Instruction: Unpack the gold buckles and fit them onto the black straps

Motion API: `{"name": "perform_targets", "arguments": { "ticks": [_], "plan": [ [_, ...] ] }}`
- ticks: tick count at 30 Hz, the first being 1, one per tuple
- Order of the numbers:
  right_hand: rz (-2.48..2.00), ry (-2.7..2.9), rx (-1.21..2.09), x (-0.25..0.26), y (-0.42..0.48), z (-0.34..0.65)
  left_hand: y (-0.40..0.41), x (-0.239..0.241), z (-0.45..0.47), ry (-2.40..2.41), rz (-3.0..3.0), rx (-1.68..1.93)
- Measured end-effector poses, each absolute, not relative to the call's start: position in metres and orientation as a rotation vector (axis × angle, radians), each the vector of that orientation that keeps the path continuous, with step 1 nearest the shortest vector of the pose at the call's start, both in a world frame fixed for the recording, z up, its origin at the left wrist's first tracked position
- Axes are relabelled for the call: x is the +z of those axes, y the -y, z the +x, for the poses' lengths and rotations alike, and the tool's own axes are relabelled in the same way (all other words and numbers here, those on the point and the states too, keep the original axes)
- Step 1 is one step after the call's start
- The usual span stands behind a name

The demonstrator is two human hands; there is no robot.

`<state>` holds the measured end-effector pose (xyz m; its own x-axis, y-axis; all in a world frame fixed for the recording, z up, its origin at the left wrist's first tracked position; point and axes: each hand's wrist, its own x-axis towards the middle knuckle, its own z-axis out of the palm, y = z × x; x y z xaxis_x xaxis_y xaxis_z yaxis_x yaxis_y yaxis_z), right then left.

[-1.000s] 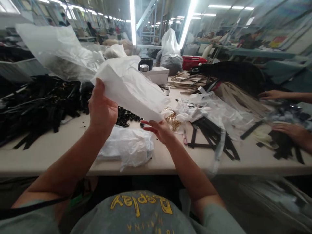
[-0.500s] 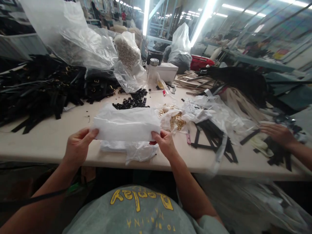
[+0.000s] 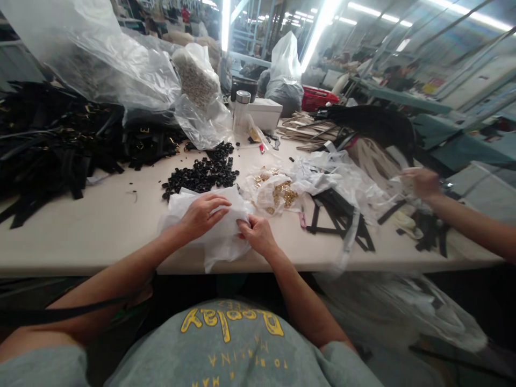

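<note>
A thin white sheet (image 3: 189,203), paper or plastic, lies low over the table near its front edge, with more crumpled white material beneath. My left hand (image 3: 205,216) rests on top of it, fingers stretched out and apart. At the sheet's right side, my right hand (image 3: 258,235) pinches its edge between thumb and fingers. Small black loops (image 3: 201,174) are heaped just behind the sheet. To the right of them, gold metal buckles (image 3: 284,193) lie on a clear bag.
Black straps with buckles (image 3: 80,134) pile up at the left. Black strips (image 3: 342,215) and crumpled plastic lie to the right. A bottle (image 3: 242,113) and a white box (image 3: 265,114) stand behind. At far right, another person's hand (image 3: 423,183) is over the table.
The sheet, held up between both hands before, is now lowered. My left hand has let go of its left end and moved right onto it. More black loops show behind.
</note>
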<state>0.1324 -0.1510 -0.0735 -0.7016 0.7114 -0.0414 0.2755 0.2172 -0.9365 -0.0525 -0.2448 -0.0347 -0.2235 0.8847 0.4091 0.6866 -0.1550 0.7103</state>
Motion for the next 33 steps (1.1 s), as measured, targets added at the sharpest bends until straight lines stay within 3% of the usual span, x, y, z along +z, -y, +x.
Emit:
{"name": "perform_targets", "arguments": {
  "ticks": [7, 17, 25, 33],
  "plan": [
    [-1.0, 1.994, 1.354, -0.08, 0.141, 0.15, 0.236, -0.08, -0.071, -1.71, 0.882, 1.663],
    [-1.207, 2.582, 0.779, -0.048, 0.143, 0.119, 0.233, -0.078, -0.067, -1.805, 0.963, 1.583],
    [-0.865, 2.062, 1.325, -0.051, 0.131, 0.137, 0.234, -0.082, -0.07, -1.879, 1.021, 1.512],
    [-0.804, 1.617, 1.615, 0.007, 0.115, 0.189, 0.23, -0.081, -0.062, -1.921, 1.591, 1.158]
  ]
}}
